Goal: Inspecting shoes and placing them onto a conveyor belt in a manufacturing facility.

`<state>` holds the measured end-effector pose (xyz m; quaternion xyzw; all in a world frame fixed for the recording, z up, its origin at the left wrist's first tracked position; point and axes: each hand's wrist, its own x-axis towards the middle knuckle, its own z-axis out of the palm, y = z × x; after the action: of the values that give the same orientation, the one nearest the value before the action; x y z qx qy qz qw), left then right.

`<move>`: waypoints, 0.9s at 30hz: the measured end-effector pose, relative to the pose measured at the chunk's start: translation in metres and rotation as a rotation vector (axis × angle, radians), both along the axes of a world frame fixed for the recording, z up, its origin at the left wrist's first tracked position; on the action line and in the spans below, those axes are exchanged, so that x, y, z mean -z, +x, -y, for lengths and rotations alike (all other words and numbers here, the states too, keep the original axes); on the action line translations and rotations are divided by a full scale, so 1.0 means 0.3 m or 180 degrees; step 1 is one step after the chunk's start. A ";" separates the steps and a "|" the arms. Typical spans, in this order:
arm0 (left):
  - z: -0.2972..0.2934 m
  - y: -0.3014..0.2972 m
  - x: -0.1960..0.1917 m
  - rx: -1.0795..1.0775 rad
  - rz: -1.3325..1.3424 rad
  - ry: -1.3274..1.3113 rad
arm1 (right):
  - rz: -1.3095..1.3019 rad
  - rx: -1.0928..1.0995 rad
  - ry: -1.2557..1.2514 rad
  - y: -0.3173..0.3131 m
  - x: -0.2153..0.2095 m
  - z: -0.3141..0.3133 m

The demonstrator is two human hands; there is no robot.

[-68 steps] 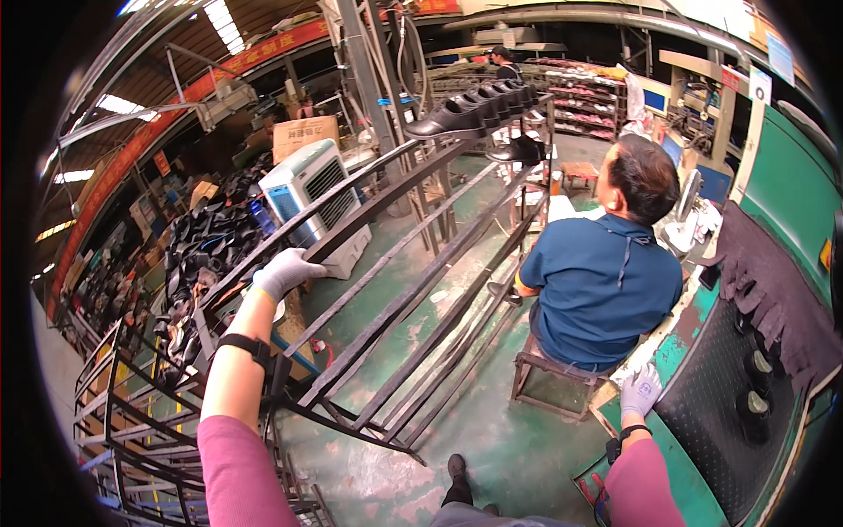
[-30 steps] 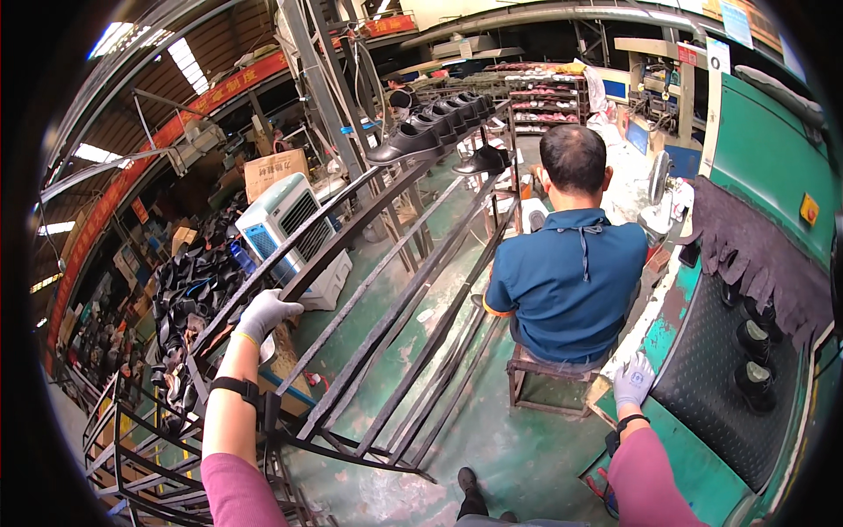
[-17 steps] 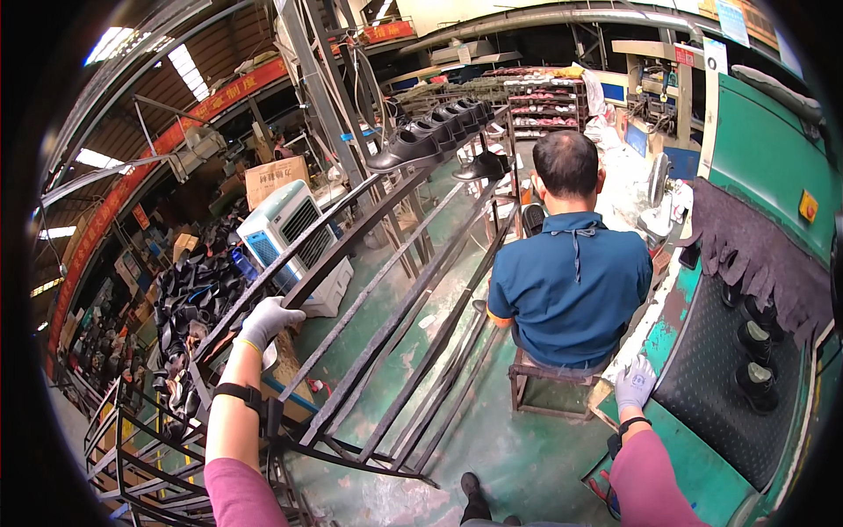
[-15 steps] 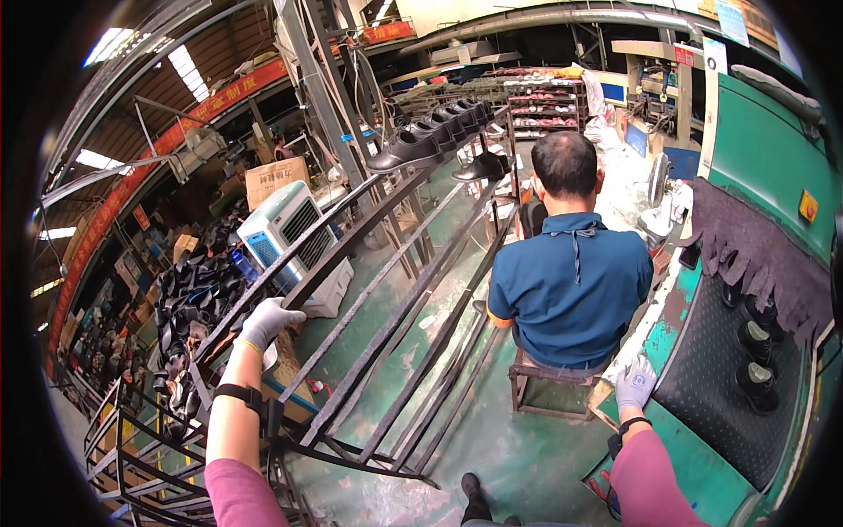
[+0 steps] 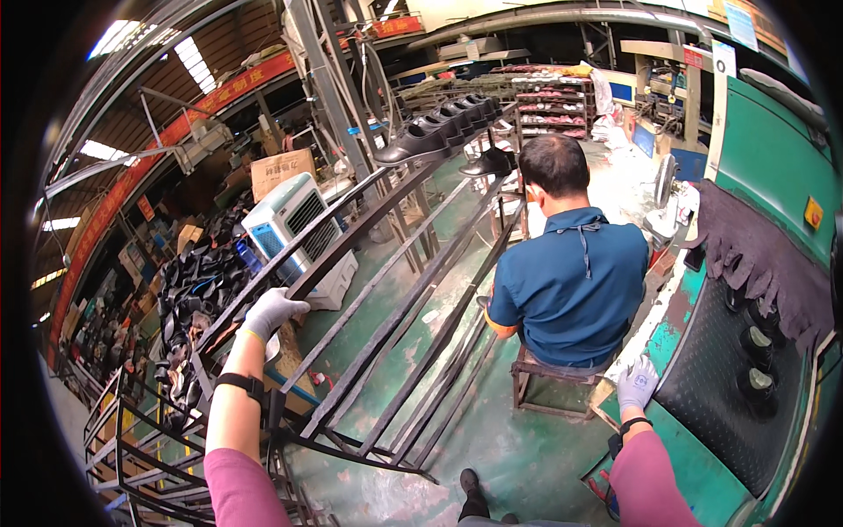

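Observation:
My left hand (image 5: 274,314), in a pale glove, is closed around a dark rail of the long metal shoe rack (image 5: 356,239) that slopes away from me. Several black shoes (image 5: 413,145) stand in a row on the rack's far end. To the right, my gloved right hand (image 5: 637,385) rests on the green edge of a conveyor machine (image 5: 702,457), its fingers stretched out and holding nothing. Beside that hand runs the dark, dotted belt (image 5: 702,378). Several dark shoes (image 5: 755,384) stand on it near a grey fringed curtain (image 5: 755,237).
A co-worker in a blue shirt (image 5: 575,290) sits on a low stool (image 5: 562,385), back to me, between rack and machine. Left of the rack stand a white air cooler (image 5: 303,233) and a heap of black pieces (image 5: 198,290). Black metal frames (image 5: 123,448) stand at lower left.
The co-worker's head has turned slightly to the left and the bent left arm shows more. My view has shifted a little; both my hands keep their places.

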<state>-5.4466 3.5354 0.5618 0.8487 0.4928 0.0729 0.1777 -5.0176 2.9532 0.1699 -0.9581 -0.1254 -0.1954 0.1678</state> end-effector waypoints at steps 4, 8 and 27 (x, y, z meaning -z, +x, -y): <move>0.018 0.005 -0.020 -0.0040 -0.0103 0.0082 | 0.0092 0.0042 -0.0027 -0.005 -0.009 -0.012; 0.020 0.009 -0.021 -0.0041 -0.0083 0.0033 | 0.0178 0.0078 -0.0078 -0.008 -0.017 -0.005; 0.035 0.007 -0.025 -0.0109 -0.0179 0.0123 | 0.0093 0.0052 -0.0038 -0.030 -0.055 -0.014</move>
<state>-5.4444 3.5250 0.5692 0.8451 0.5105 0.0615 0.1461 -5.0266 2.9573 0.1863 -0.9571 -0.1212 -0.2099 0.1586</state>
